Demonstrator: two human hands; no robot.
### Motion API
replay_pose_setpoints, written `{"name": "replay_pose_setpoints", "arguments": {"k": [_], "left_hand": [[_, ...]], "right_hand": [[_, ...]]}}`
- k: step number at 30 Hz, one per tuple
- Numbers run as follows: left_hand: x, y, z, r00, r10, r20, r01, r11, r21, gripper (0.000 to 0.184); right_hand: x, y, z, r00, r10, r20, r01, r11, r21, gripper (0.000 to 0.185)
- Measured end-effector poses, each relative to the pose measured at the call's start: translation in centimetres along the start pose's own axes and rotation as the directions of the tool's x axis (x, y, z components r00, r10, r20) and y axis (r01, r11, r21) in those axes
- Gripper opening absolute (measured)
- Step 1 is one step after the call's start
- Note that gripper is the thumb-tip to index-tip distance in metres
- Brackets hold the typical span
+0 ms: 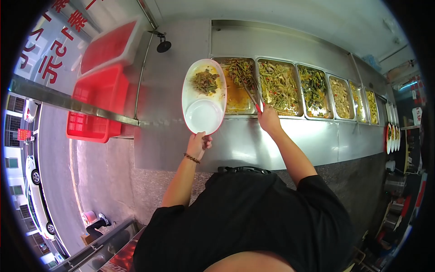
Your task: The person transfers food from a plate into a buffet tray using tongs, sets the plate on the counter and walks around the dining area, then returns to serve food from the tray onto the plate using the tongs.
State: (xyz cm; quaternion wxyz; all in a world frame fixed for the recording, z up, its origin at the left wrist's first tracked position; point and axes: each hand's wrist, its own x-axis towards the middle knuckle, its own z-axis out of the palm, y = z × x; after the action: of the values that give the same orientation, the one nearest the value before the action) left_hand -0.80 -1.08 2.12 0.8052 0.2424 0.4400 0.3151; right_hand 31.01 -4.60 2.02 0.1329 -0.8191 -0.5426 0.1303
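Note:
My left hand (198, 146) grips the near end of a long white oval platter (222, 97) with a red rim. On the platter's far half lies a small heap of cooked green vegetables (205, 82) in brown sauce; a round white bowl (202, 117) takes up its near half. My right hand (269, 119) is closed around red-handled metal tongs (249, 94). The tongs reach into the leftmost metal food tray (240, 114), where dark green vegetables (240, 70) sit at the back and oily sauce shows in front. Whether the tong tips hold food cannot be made out.
Trays of green stir-fry (278, 86), leafy greens (313, 90) and pale food (340, 97) run rightward along the steel counter (290, 140). Red plastic baskets (97, 104) stand left, beside a metal bar (68, 100). Several white plates (393, 138) are at the far right.

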Motion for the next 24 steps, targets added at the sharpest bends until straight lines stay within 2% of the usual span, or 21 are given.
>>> {"name": "replay_pose_setpoints", "arguments": {"k": [4,7,10,12,13,17,19,24], "left_hand": [[-0.7,0.0,-0.2,1.000,0.012,-0.015,-0.012,0.999,-0.049,0.014],[-1.2,0.0,-0.3,1.000,0.020,-0.011,-0.021,0.997,-0.073,0.014],[-1.5,0.1,-0.3,1.000,0.019,-0.018,-0.020,0.996,-0.085,0.014],[-1.8,0.2,-0.2,0.999,0.017,-0.032,-0.020,0.996,-0.088,0.014],[-1.9,0.2,-0.1,0.999,0.024,-0.037,-0.027,0.996,-0.085,0.014],[-2.1,0.4,0.1,0.999,0.015,-0.045,-0.019,0.995,-0.096,0.014],[-2.2,0.5,0.4,0.999,0.021,-0.050,-0.025,0.996,-0.091,0.013],[-1.9,0.3,0.0,0.999,0.028,-0.039,-0.031,0.995,-0.091,0.013]], "right_hand": [[0.9,0.3,2.8,0.999,0.036,0.029,-0.034,0.998,-0.056,0.038],[1.7,0.2,3.5,0.996,0.081,0.034,-0.080,0.996,-0.033,0.035],[3.2,0.6,3.2,0.999,0.017,-0.029,-0.016,0.999,0.033,0.025],[4.6,0.5,2.4,0.998,0.057,0.017,-0.058,0.997,0.059,0.023],[4.9,0.3,2.1,0.998,0.061,-0.023,-0.059,0.996,0.061,0.024],[6.6,-0.4,1.1,1.000,0.011,-0.015,-0.010,0.996,0.089,0.027],[7.4,-1.1,0.8,0.993,0.118,0.028,-0.120,0.992,0.049,0.032],[9.0,-0.9,2.7,0.991,0.132,0.022,-0.132,0.991,-0.028,0.035]]}}
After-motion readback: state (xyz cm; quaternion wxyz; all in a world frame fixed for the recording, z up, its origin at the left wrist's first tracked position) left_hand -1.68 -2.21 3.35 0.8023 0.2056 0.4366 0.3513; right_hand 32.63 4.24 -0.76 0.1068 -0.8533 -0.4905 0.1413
